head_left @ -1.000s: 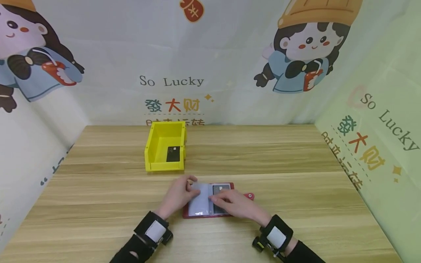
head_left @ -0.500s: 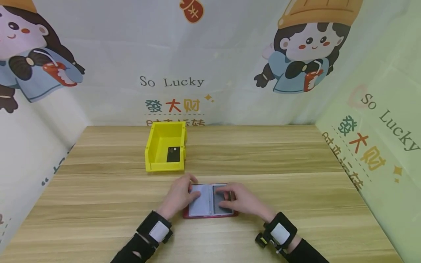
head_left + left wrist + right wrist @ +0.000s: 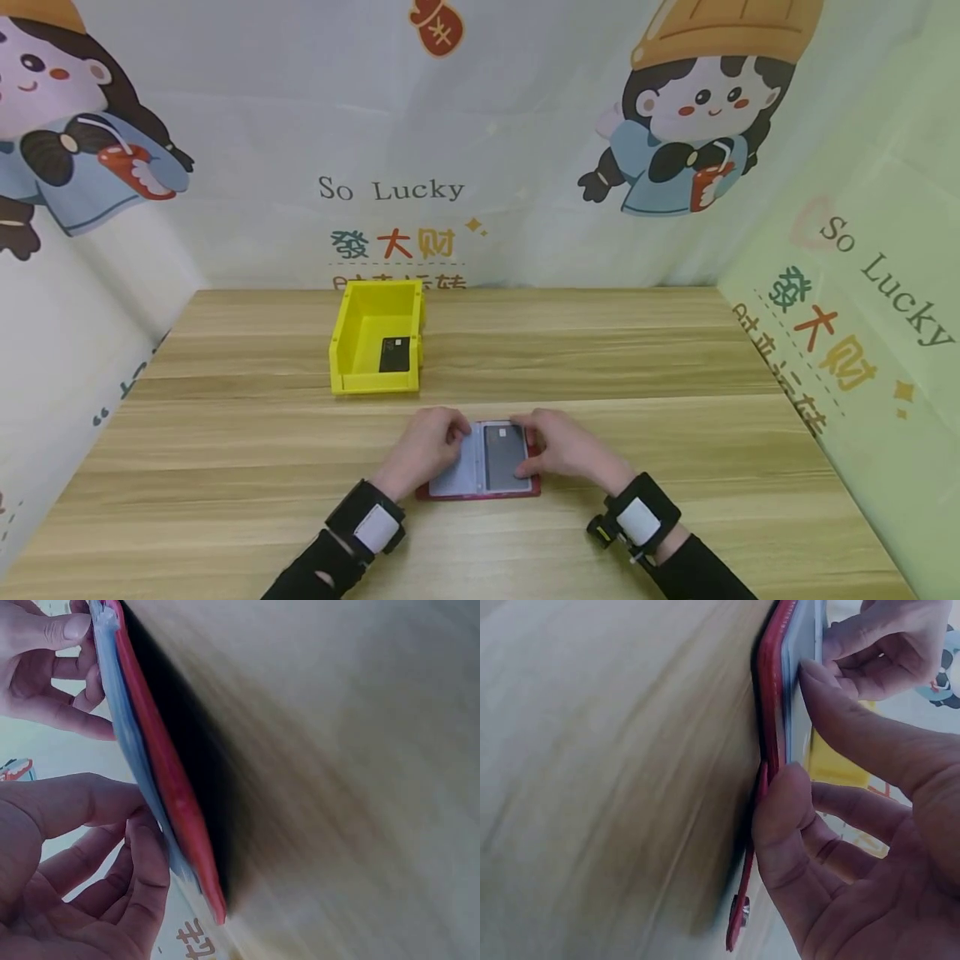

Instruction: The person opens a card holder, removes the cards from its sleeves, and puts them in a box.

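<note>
A red card holder lies spread on the table, its clear plastic sleeves facing up. A dark grey card with a light chip mark sits in the right-hand sleeve. Over the left sleeves is my left hand, thumb and index finger pinched together at the plastic. My right hand holds the right edge, with the thumb on the sleeve and the index finger against the red cover. The right wrist view shows the snap strap sticking out below that hand.
Behind the hands stands a yellow bin with a black card inside. Wood-grain table surrounds the things. A printed cloth hangs along the back and sides.
My left hand has shifted right across the left sleeves. My right hand has drawn back from the middle to the right edge, uncovering the dark grey card.
</note>
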Available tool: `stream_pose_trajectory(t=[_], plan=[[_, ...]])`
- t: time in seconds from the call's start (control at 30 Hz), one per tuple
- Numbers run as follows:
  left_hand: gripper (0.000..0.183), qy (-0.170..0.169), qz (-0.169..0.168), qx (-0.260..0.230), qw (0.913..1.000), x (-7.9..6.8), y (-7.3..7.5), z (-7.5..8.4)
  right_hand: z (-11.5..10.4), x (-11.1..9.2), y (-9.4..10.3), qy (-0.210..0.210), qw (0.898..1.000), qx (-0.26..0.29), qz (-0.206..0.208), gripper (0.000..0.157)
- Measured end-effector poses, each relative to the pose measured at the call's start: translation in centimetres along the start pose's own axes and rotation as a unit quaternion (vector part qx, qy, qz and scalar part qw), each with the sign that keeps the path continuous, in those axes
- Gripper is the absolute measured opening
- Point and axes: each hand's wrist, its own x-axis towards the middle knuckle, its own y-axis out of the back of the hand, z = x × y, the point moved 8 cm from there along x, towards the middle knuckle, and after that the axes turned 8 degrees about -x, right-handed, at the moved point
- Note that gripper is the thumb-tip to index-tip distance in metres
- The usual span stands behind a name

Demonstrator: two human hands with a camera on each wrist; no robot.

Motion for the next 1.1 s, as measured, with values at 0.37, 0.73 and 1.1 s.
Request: stream_pose_trajectory(t=[0.37,0.73,1.1], plan=[[0.015,-0.016,0.010,-0.017,0.9997,0.7,-0.6,1.1,0.5,-0.3,-0.3,-0.005,1.000,0.017,0.008,0.069],[0.014,-0.027,-0.008,-0.027,0.9992,0.6,-1.4,1.4,0.8,-0.3,-0.6,-0.014,0.999,0.042,0.005,0.071],[0.022,-0.028,-0.027,-0.079,0.9961,0.4,-1.4,1.3,0.9,-0.3,-0.6,-0.007,0.999,0.032,0.012,0.071]])
